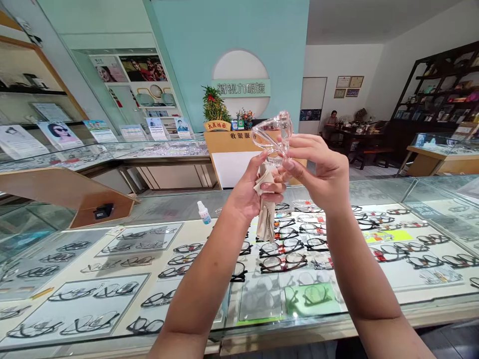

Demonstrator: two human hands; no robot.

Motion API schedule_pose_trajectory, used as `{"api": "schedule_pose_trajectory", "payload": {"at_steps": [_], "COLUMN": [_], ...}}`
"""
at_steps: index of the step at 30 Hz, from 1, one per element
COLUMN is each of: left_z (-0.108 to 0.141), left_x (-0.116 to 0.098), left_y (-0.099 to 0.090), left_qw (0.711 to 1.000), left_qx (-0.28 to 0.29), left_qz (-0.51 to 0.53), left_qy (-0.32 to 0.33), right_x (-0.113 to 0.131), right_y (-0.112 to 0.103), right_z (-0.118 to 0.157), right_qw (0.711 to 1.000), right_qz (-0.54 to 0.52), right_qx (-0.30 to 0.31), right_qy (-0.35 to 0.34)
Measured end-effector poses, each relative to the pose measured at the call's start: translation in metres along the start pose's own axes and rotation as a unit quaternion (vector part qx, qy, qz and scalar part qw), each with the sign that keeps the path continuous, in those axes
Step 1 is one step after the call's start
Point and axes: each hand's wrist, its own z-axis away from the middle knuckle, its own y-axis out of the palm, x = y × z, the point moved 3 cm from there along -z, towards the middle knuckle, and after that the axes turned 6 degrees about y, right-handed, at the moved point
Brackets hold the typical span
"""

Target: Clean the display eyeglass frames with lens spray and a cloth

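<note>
A pair of clear-framed eyeglasses (274, 130) is raised above the glass counter, tilted with its temples partly folded. My right hand (318, 167) is closed on the eyeglasses, pinching their near side between thumb and fingers. Just below, my left hand (249, 187) is closed around a beige cloth (266, 219) that hangs down from the fingers. The left thumb tip is right by the lower rim of the eyeglasses; whether it touches them I cannot tell. A small white spray bottle (204, 213) stands on the counter left of my hands.
Rows of eyeglasses (283, 262) lie inside the glass display counter (149, 344) before me. A green case (311, 298) is near its front. Beyond are a cashier desk (230, 167) with a potted plant (216, 105), side showcases, and a person (332, 121) seated at a far table.
</note>
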Motion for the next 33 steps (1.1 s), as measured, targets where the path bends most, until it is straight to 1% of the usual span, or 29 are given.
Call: {"api": "schedule_pose_trajectory", "payload": {"at_steps": [2,4,6,8,10,12,14,15,16,17,18,19,21,23,25,27,30,33], "left_z": [0.000,-0.002,-0.004,-0.007,-0.009,-0.008,-0.004,-0.001,0.003,0.007,0.012,0.016,0.022,0.027,0.029,0.031,0.032,0.033], "left_x": [0.001,0.002,0.005,0.007,0.003,-0.006,-0.015,-0.019,-0.022,-0.024,-0.025,-0.025,-0.023,-0.022,-0.021,-0.020,-0.021,-0.020], "left_y": [0.002,0.005,0.006,0.004,-0.001,-0.007,-0.010,-0.009,-0.007,-0.004,0.000,0.004,0.013,0.021,0.026,0.029,0.031,0.031], "left_qw": [1.000,0.999,0.994,0.981,0.955,0.911,0.862,0.840,0.821,0.803,0.787,0.772,0.744,0.716,0.689,0.670,0.655,0.645], "left_qx": [-0.007,-0.012,-0.020,-0.043,-0.089,-0.143,-0.176,-0.183,-0.185,-0.185,-0.187,-0.188,-0.182,-0.165,-0.148,-0.143,-0.137,-0.130], "left_qz": [-0.011,-0.046,-0.108,-0.186,-0.271,-0.350,-0.419,-0.450,-0.480,-0.511,-0.540,-0.566,-0.612,-0.653,-0.687,-0.711,-0.729,-0.740], "left_qy": [0.000,0.010,0.012,0.028,0.082,0.163,0.224,0.241,0.248,0.244,0.235,0.220,0.196,0.185,0.175,0.159,0.144,0.137], "right_x": [-0.001,-0.001,0.000,0.001,-0.004,-0.018,-0.046,-0.065,-0.086,-0.108,-0.130,-0.152,-0.189,-0.212,-0.226,-0.234,-0.240,-0.242], "right_y": [0.001,0.001,-0.001,-0.009,-0.025,-0.050,-0.083,-0.101,-0.120,-0.137,-0.153,-0.166,-0.186,-0.197,-0.203,-0.207,-0.212,-0.214], "right_z": [0.001,0.002,0.003,0.002,0.001,0.003,0.010,0.017,0.026,0.037,0.049,0.063,0.091,0.115,0.133,0.145,0.155,0.157], "right_qw": [1.000,0.999,0.998,0.997,0.994,0.989,0.976,0.966,0.950,0.928,0.898,0.859,0.760,0.719,0.695,0.674,0.650,0.641], "right_qz": [0.018,0.036,0.058,0.082,0.110,0.147,0.203,0.238,0.280,0.328,0.377,0.425,0.509,0.526,0.529,0.532,0.536,0.534], "right_qx": [0.012,0.023,0.020,0.004,-0.004,0.011,0.046,0.071,0.098,0.131,0.172,0.220,0.324,0.371,0.402,0.424,0.439,0.437], "right_qy": [0.002,0.004,0.007,0.010,0.015,0.027,0.057,0.077,0.097,0.120,0.150,0.183,0.241,0.262,0.275,0.289,0.312,0.334]}}
